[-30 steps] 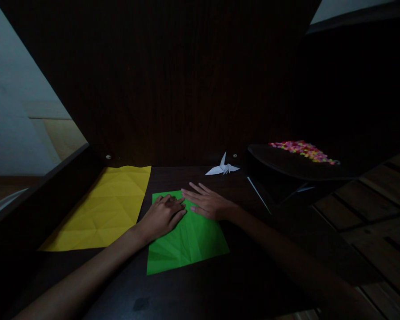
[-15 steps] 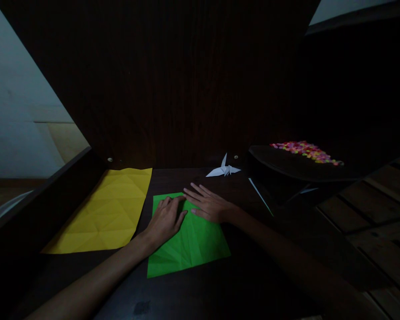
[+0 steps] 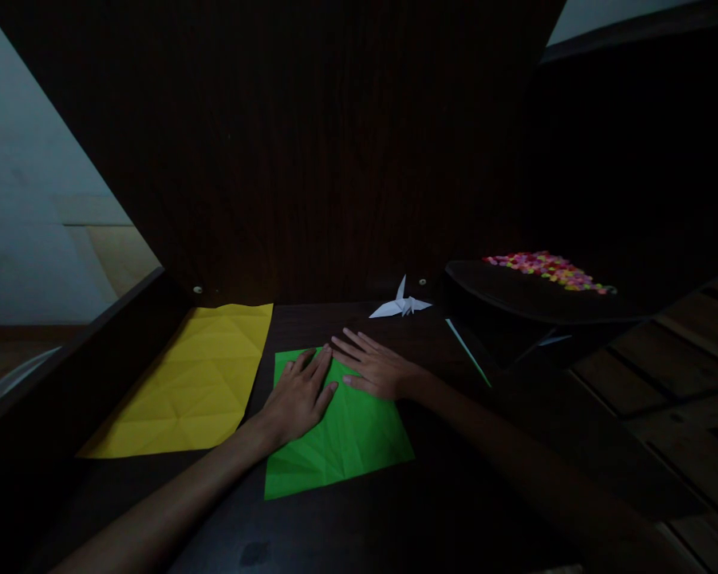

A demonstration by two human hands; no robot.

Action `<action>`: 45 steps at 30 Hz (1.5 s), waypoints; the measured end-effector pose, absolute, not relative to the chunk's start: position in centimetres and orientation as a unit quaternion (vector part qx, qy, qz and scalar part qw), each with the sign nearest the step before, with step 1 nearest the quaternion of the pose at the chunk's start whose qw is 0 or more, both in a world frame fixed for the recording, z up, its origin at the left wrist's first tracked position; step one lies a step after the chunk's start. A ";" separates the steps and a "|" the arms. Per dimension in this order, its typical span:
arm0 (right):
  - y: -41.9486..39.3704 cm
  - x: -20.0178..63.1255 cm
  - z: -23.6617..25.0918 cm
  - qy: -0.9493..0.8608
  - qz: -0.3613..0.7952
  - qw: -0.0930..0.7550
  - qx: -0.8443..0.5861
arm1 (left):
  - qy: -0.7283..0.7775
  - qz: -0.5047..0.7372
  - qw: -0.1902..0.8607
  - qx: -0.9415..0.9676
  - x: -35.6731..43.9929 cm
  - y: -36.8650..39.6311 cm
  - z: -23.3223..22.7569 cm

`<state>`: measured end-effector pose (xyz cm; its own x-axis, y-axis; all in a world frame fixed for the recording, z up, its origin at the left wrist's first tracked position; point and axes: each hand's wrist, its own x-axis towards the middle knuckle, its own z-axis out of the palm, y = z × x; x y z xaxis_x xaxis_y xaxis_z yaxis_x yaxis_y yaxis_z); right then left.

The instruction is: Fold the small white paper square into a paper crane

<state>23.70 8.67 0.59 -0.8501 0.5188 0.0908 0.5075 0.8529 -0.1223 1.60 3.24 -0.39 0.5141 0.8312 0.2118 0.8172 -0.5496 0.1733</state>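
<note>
A green paper sheet (image 3: 341,434) is laid flat on the dark bench, near the middle of its near half. The sheet is square and is turned slightly, so that its near edge rises toward the right. Many creases are seen across it, fanning out in diagonal lines, and 1 fold line runs toward the near left corner. Its far edge is covered by 2 flattened hands: the left hand (image 3: 297,396) is pressed palm down on the far left part, and the right hand (image 3: 376,369) is pressed on the far right corner, with fingers spread. The near half of the sheet is left uncovered.
</note>
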 end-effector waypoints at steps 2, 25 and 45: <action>8.7 23.7 0.7 -0.961 0.051 0.047 -0.269 | 0.478 0.119 0.021 0.870 1.6 3.2 -0.3; 6.2 31.0 1.3 -0.953 0.011 0.051 -0.297 | 0.469 0.071 0.004 0.880 1.5 3.2 0.2; 1.4 19.6 1.9 -0.939 0.147 0.170 -0.261 | 0.468 0.020 -0.010 0.883 1.5 3.2 0.3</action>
<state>19.64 1.35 1.88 -0.8062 0.5396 0.2424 0.4396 0.8207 -0.3650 1.51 3.17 0.27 0.5604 0.8270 0.0451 0.8278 -0.5611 0.0024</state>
